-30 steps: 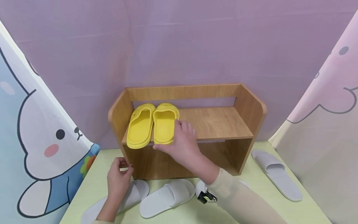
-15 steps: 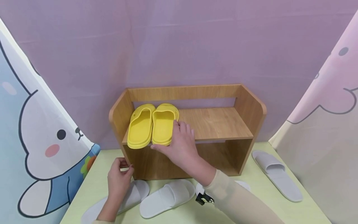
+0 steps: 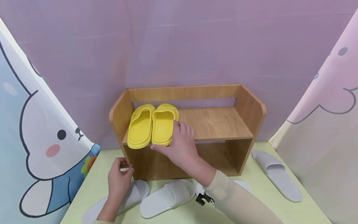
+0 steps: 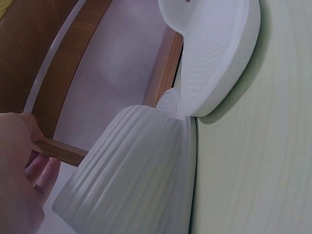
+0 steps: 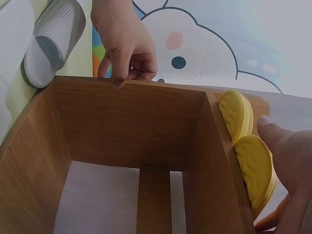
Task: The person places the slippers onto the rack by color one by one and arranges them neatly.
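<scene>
R yellow clog (image 3: 163, 126) is on the upper shelf (image 3: 215, 121) of the wooden shoe rack (image 3: 184, 93), toward its L end, touching L yellow clog (image 3: 140, 129) alongside. From the R grip (image 3: 181, 144) it lies just up & to the L, long axis running approx. front-to-back, toe toward the purple backdrop (image 3: 184, 46), heel nearest the person. R grip is the nearer one & has hold of this clog: thumb at the heel end, fingers along its R side. Can't tell if the sole's fully flat on the shelf.

Pose: R forearm comes in from lower R, angled up & L, back of hand showing; beige sleeve (image 3: 237, 199) partly hides a white slipper below.

L grip (image 3: 118, 177) is lower, pinching the front edge of the L side panel (image 3: 120, 115) btwn thumb & curled fingers, forearm rising from the bottom. Ribbed slipper (image 3: 137, 189) lies just beside it on the bench (image 3: 268, 186); grey slipper (image 3: 282, 180) is well apart, R of the rack.
</scene>
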Motion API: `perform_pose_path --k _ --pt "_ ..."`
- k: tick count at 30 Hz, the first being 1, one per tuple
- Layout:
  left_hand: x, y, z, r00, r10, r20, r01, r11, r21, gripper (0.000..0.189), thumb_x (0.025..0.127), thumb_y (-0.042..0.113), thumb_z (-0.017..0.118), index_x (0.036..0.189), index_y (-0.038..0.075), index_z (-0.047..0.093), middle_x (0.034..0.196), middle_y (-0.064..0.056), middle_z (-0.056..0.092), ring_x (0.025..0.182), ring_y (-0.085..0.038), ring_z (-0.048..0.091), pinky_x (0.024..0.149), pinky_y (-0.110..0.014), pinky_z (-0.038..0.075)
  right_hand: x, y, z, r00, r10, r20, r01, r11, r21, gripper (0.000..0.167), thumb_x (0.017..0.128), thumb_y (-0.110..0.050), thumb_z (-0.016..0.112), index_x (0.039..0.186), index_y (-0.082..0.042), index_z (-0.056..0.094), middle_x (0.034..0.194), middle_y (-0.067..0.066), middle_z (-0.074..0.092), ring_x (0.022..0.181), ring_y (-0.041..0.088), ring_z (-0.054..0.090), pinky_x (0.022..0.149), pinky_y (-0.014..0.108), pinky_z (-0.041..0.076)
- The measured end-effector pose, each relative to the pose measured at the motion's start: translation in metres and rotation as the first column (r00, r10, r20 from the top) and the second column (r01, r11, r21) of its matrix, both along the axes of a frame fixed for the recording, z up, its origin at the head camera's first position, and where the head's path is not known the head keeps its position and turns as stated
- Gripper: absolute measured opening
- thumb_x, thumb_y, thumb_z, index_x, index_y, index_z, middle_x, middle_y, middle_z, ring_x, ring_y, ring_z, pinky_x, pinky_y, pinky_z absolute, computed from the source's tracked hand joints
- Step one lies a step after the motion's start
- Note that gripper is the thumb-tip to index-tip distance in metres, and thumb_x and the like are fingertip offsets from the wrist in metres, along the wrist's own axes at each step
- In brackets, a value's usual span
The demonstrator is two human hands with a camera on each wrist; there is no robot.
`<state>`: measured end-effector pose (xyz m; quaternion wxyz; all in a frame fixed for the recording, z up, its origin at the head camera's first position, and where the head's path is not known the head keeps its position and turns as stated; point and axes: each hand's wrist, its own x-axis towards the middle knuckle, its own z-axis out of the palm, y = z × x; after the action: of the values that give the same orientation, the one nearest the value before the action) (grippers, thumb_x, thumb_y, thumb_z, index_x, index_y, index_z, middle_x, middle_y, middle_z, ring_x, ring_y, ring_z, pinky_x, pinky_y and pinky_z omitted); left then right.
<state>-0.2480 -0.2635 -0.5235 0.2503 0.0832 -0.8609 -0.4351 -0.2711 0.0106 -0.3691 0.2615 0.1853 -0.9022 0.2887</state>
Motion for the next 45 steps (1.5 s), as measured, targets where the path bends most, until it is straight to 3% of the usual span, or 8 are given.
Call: perform_pose_path --k 7,14,20,26,32,38,41,45 --pt "0.001 0.0 0.002 1.0 0.003 0.001 -0.003 1.0 -0.001 0.032 0.097 0.003 0.078 0.124 0.008 0.062 0.113 -0.009 0.069 0.106 -0.03 0.074 0.076 -0.022 0.063 0.004 0.007 0.001 0.999 0.046 0.027 -0.045 0.998 -0.043 0.115 0.076 -0.071 0.094 0.159 -0.006 0.048 0.15 0.012 0.052 0.138 0.031 0.047 0.108 0.05 0.044" --pt "0.001 0.001 0.003 1.0 0.002 0.002 -0.002 1.0 -0.002 0.032 0.097 0.003 0.078 0.124 0.007 0.062 0.113 -0.01 0.069 0.108 -0.034 0.074 0.076 -0.02 0.062 0.015 0.032 -0.002 0.988 0.155 -0.02 -0.156 0.98 -0.125 0.103 0.081 -0.054 0.098 0.158 -0.004 0.051 0.152 0.012 0.051 0.141 0.03 0.046 0.116 0.054 0.043" --pt "0.001 0.001 0.003 1.0 0.001 -0.001 -0.001 1.0 -0.002 0.032 0.097 0.003 0.078 0.124 0.007 0.062 0.113 -0.01 0.069 0.107 -0.032 0.074 0.076 -0.021 0.063 0.024 0.06 -0.007 0.98 0.193 -0.049 -0.199 0.967 -0.159 0.1 0.085 -0.045 0.098 0.161 -0.004 0.049 0.156 0.013 0.048 0.143 0.029 0.047 0.117 0.052 0.048" --pt "-0.001 0.0 0.001 1.0 0.002 -0.004 -0.002 1.0 0.001 0.032 0.097 0.002 0.078 0.124 0.007 0.062 0.112 -0.01 0.069 0.106 -0.031 0.074 0.076 -0.023 0.064 0.031 0.084 -0.018 0.97 0.244 -0.021 -0.244 0.953 -0.181 0.097 0.087 -0.04 0.097 0.163 -0.007 0.047 0.157 0.01 0.049 0.144 0.027 0.046 0.116 0.053 0.05" --pt "-0.001 -0.001 -0.001 1.0 0.003 -0.001 -0.003 1.0 0.008 0.031 0.097 0.004 0.077 0.124 0.008 0.062 0.113 -0.009 0.07 0.107 -0.032 0.074 0.075 -0.019 0.061 0.04 0.104 -0.038 0.961 0.275 0.036 -0.261 0.941 -0.214 0.09 0.088 -0.031 0.097 0.16 -0.005 0.05 0.155 0.008 0.05 0.144 0.027 0.047 0.117 0.054 0.05" --pt "-0.001 -0.002 -0.002 1.0 0.0 0.0 0.0 1.0 0.009 0.032 0.098 0.004 0.078 0.125 0.008 0.062 0.113 -0.009 0.07 0.107 -0.033 0.074 0.075 -0.021 0.063 0.047 0.126 -0.057 0.955 0.29 -0.07 -0.298 0.925 -0.237 0.083 0.086 -0.017 0.097 0.157 -0.009 0.054 0.155 0.005 0.051 0.145 0.027 0.048 0.121 0.036 0.044" --pt "-0.001 -0.001 -0.002 1.0 0.002 -0.002 -0.002 1.0 0.007 0.032 0.098 0.004 0.078 0.125 0.008 0.062 0.113 -0.009 0.07 0.107 -0.031 0.074 0.076 -0.026 0.065 0.051 0.136 -0.065 0.956 0.288 -0.047 -0.291 0.928 -0.231 0.078 0.087 -0.016 0.096 0.155 -0.012 0.056 0.153 0.003 0.053 0.142 0.025 0.05 0.12 0.026 0.04" --pt "-0.001 -0.001 -0.003 1.0 0.001 -0.005 -0.001 1.0 0.003 0.032 0.098 0.003 0.078 0.125 0.008 0.062 0.113 -0.009 0.07 0.107 -0.032 0.074 0.077 -0.031 0.067 0.056 0.151 -0.077 0.964 0.267 0.013 -0.257 0.941 -0.219 0.073 0.089 -0.019 0.094 0.153 -0.015 0.058 0.151 0.0 0.054 0.139 0.022 0.052 0.117 0.025 0.043"
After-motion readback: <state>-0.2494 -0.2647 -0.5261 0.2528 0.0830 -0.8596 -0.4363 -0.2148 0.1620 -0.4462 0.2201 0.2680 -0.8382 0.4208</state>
